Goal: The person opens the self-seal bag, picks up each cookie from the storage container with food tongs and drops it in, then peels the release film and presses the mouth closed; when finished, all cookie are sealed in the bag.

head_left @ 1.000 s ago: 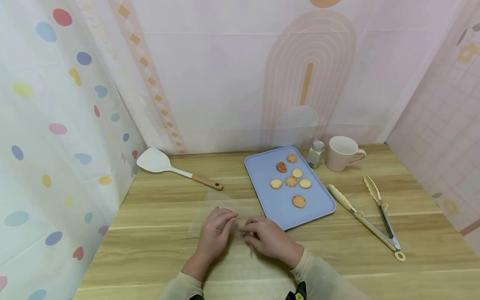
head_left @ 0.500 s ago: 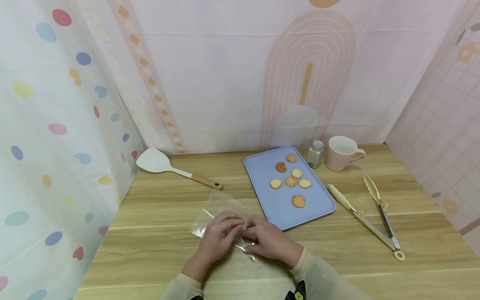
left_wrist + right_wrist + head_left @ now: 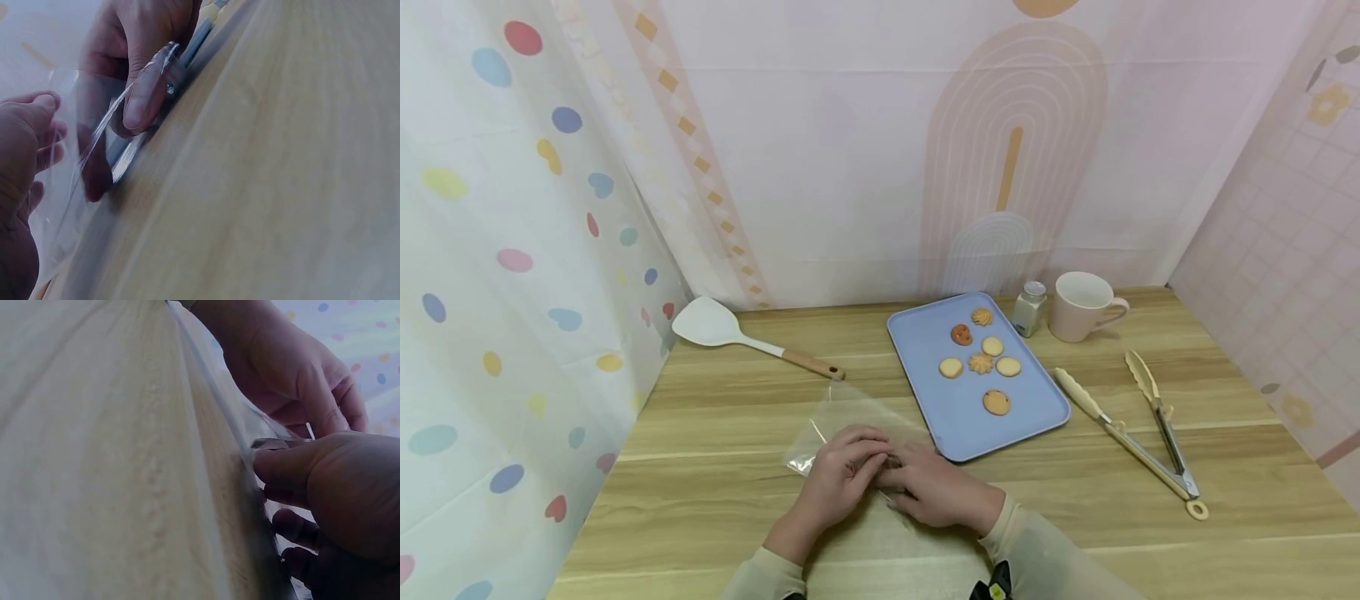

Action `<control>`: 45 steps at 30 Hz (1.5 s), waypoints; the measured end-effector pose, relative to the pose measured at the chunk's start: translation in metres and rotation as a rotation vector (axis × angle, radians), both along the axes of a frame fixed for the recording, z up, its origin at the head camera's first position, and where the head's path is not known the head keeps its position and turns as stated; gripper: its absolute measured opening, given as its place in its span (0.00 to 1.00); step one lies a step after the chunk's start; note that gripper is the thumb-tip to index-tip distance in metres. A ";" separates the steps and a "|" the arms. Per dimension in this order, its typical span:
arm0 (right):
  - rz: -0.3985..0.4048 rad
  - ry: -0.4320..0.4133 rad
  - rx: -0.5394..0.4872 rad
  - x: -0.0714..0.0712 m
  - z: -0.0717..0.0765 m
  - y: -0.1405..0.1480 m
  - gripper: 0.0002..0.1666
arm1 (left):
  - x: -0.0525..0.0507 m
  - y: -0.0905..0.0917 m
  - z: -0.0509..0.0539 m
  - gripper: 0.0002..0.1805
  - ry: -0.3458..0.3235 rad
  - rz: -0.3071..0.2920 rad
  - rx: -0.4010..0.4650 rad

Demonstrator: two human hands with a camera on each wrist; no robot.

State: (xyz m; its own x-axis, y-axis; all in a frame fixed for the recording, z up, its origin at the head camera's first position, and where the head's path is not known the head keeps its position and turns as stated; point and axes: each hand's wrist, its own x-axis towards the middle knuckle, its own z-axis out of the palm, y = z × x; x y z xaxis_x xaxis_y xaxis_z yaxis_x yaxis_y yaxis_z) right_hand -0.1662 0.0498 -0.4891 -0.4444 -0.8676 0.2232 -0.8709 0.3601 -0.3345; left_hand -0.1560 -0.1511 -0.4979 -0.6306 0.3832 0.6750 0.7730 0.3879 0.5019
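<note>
A clear plastic bag (image 3: 848,406) lies on the wooden table below both hands, its lower part partly covered by them. My left hand (image 3: 841,468) pinches the bag's edge between thumb and fingers. Close against it, my right hand (image 3: 938,488) holds the bag's near edge, fingers curled. In the left wrist view, the film (image 3: 103,119) stands up between the left hand (image 3: 19,169) and the right hand (image 3: 140,69), a shiny crease crossing the right thumb. The right wrist view has the right hand (image 3: 350,494) in front, overlapping the left hand (image 3: 294,381), so their contact is partly hidden.
A blue tray (image 3: 958,425) with several cookies (image 3: 996,402) lies just beyond the right hand. Behind it stand a glass shaker (image 3: 1029,309) and a pink mug (image 3: 1078,321). Spread tongs (image 3: 1150,458) lie at right, a white spatula (image 3: 707,322) at back left.
The bag's near edge, folded up between the hands half a second ago, now shows less. My right hand has shifted slightly left, and its fingers now meet the left hand's.
</note>
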 end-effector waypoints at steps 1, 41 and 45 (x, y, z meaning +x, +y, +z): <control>0.000 0.000 0.006 0.000 0.000 0.000 0.21 | 0.000 0.000 0.001 0.10 0.007 0.001 0.006; -0.598 -0.062 -0.327 -0.002 0.058 0.216 0.13 | 0.013 0.006 0.025 0.10 -0.170 0.116 0.289; -0.789 -0.022 -0.347 0.004 0.050 0.251 0.15 | 0.013 0.005 0.024 0.07 -0.190 0.117 0.290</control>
